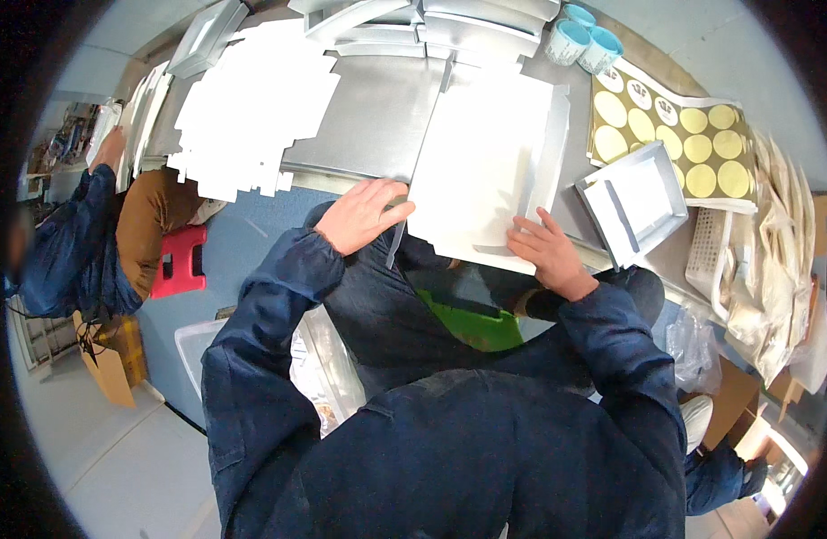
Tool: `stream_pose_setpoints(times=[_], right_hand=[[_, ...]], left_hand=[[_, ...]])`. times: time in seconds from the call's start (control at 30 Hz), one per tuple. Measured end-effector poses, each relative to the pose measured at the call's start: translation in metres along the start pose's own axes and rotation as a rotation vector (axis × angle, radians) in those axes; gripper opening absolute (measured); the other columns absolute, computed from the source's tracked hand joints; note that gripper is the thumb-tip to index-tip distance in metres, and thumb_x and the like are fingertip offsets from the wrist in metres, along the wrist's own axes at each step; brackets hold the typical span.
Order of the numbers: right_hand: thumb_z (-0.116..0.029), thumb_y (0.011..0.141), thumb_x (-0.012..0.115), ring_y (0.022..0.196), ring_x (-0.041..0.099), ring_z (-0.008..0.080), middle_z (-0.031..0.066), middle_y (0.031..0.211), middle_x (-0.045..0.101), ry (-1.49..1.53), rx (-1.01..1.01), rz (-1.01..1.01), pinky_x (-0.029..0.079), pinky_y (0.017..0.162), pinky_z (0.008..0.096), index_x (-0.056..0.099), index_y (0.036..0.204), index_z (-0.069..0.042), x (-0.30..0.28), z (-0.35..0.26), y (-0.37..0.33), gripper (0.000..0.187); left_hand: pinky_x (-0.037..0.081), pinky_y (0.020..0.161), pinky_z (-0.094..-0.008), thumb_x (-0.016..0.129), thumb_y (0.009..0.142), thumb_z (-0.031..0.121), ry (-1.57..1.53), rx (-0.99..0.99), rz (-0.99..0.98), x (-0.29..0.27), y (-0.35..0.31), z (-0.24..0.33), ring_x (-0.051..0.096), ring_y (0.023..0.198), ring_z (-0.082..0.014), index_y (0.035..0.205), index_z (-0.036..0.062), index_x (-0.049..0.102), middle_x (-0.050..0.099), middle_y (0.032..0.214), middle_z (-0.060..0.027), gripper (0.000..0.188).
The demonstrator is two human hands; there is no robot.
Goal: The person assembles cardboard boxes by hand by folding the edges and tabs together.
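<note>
A large white cardboard box blank [474,166] lies in front of me on the worktop, its near end jutting over the edge. A grey flap [548,148] stands along its right side. My left hand [367,216] is closed at the left edge, fingers and thumb on a narrow grey side flap [397,244]. My right hand [551,256] is open over the near right corner, fingers apart and fingertips touching the cardboard. The undersides of both hands are hidden. Just right of the blank sits a grey-sided, white-bottomed tray [636,205], tilted on the worktop.
Flat white blanks [238,108] are piled at the left; folded grey boxes [481,27] stand behind. Sheets of round gold stickers [674,135], blue cups [600,50] and a white basket [708,247] are at the right. Another person [81,234] sits far left beside a red stool [181,260].
</note>
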State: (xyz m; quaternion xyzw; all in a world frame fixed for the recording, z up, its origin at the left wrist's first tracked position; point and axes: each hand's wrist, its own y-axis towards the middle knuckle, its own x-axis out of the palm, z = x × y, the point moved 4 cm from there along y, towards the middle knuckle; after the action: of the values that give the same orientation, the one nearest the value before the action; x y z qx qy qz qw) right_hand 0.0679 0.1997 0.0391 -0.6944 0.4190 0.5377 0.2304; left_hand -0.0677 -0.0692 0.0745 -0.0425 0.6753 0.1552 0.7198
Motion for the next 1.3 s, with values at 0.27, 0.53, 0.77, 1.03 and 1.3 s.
stream_pose_setpoints(times=[0.27, 0.53, 0.77, 1.03, 1.3], right_hand=[[0.004, 0.062, 0.060, 0.126, 0.048, 0.0245, 0.0038, 0.119, 0.060, 0.026, 0.001, 0.013, 0.028, 0.114, 0.0503, 0.061, 0.107, -0.008, 0.006, 0.002, -0.002, 0.046], [0.005, 0.061, 0.060, 0.126, 0.048, 0.0239, 0.0034, 0.118, 0.062, 0.112, 0.047, 0.056, 0.026, 0.115, 0.0504, 0.063, 0.105, -0.007, 0.005, 0.009, -0.007, 0.046], [-0.002, 0.066, 0.066, 0.125, 0.050, 0.0258, 0.0036, 0.121, 0.063, 0.253, 0.063, -0.025, 0.022, 0.114, 0.0516, 0.064, 0.114, -0.009, -0.006, 0.020, -0.011, 0.050], [0.009, 0.061, 0.060, 0.122, 0.051, 0.0230, 0.0012, 0.116, 0.063, 0.209, 0.087, 0.058, 0.025, 0.115, 0.0494, 0.064, 0.108, -0.010, -0.007, 0.009, -0.007, 0.050], [0.007, 0.062, 0.060, 0.119, 0.053, 0.0228, 0.0021, 0.113, 0.063, 0.197, 0.089, 0.089, 0.026, 0.115, 0.0494, 0.063, 0.105, -0.011, -0.002, 0.003, -0.005, 0.047]], left_hand=[[0.042, 0.104, -0.0368, 0.049, 0.086, 0.009, -0.306, 0.105, -0.202, 0.030, 0.010, -0.005, 0.054, 0.119, -0.0306, 0.139, 0.0149, 0.039, 0.031, 0.151, -0.0117, 0.054], [0.044, 0.100, -0.0390, 0.053, 0.085, 0.013, -0.636, -0.273, -0.375, 0.047, 0.014, -0.015, 0.054, 0.117, -0.0318, 0.131, 0.0107, 0.048, 0.053, 0.133, -0.0131, 0.047], [0.027, 0.114, -0.0381, 0.057, 0.083, 0.002, -0.708, -0.430, 0.075, 0.033, 0.004, -0.005, 0.033, 0.139, -0.0304, 0.146, 0.0036, 0.028, 0.035, 0.148, -0.0188, 0.069], [0.051, 0.089, -0.0311, 0.059, 0.094, 0.020, -1.845, -0.991, 0.450, 0.085, -0.021, 0.048, 0.058, 0.108, -0.0167, 0.134, -0.0008, 0.046, 0.057, 0.124, -0.0062, 0.047], [0.047, 0.086, -0.0282, 0.049, 0.095, 0.009, -0.952, -0.888, 0.513, 0.051, 0.011, 0.064, 0.055, 0.106, -0.0214, 0.131, -0.0015, 0.049, 0.054, 0.120, -0.0138, 0.038]])
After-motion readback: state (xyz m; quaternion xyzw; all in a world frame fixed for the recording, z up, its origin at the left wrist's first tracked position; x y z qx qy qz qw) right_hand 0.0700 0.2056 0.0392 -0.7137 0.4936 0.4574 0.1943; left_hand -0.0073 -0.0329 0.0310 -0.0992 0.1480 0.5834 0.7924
